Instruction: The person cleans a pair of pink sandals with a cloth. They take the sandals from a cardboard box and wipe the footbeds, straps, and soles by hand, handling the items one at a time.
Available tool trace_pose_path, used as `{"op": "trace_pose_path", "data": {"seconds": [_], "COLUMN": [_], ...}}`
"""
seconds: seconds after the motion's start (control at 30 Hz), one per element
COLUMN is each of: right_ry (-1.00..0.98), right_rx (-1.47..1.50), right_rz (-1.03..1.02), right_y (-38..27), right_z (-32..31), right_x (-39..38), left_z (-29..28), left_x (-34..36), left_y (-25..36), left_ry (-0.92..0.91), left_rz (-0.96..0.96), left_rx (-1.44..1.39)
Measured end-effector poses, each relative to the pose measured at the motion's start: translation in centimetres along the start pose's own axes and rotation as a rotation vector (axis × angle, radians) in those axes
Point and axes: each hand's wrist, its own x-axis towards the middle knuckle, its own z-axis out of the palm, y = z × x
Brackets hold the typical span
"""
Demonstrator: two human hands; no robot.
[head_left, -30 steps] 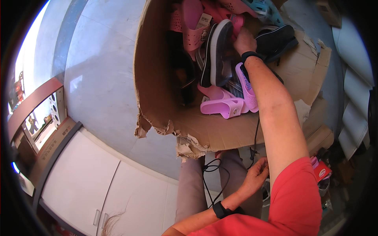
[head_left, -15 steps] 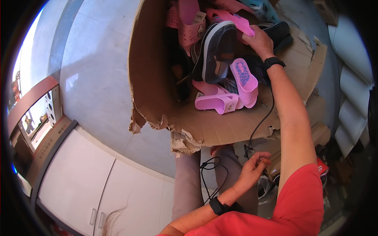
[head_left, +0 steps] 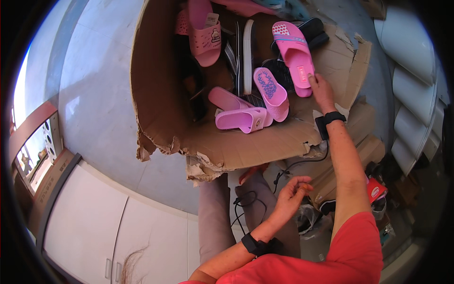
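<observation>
My right hand (head_left: pixel 320 90) grips the heel of a pink striped slide sandal (head_left: pixel 291 49) with a dotted toe, held over the right side of a torn cardboard box (head_left: pixel 156 118). Black footwear (head_left: pixel 312 33) lies behind it. Pink slides (head_left: pixel 269 92), a salmon perforated slide (head_left: pixel 205 49) and a dark shoe with a white sole (head_left: pixel 247 57) lie in the box. My left hand (head_left: pixel 291 196) hovers below the box's front edge, fingers loosely curved and apart, holding nothing visible, near a black cable (head_left: pixel 279 177).
A white cabinet (head_left: pixel 80 217) is at lower left, beside a red-framed opening (head_left: pixel 35 116). Stacked white rolls or panels (head_left: pixel 406 94) stand right. Flattened cardboard (head_left: pixel 359 156), a red package (head_left: pixel 376 191) and plastic bags (head_left: pixel 309 217) are below the box on the right.
My right hand has pulled the pink sandal out from among the shoes, rightward and down. The white-soled shoe has shifted. The box appears further left in view.
</observation>
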Motion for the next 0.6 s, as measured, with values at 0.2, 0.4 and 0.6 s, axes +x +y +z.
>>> {"op": "trace_pose_path", "data": {"seconds": [0.2, 0.4, 0.6], "right_ry": [-0.183, 0.153, 0.163], "right_rx": [0.080, -0.045, 0.309], "right_rz": [0.130, 0.063, 0.078], "right_y": [-0.8, -3.9, -1.5], "right_z": [4.2, 4.1, 5.4], "right_x": [-0.1, -1.3, 0.8], "left_z": [0.4, -0.3, 0.1], "left_x": [0.5, 0.4, 0.2], "left_y": [0.0, 0.4, 0.8], "left_ry": [-0.001, 0.043, 0.044], "left_rz": [-0.029, -0.042, -0.053], "left_rx": [-0.010, 0.021, 0.021]}}
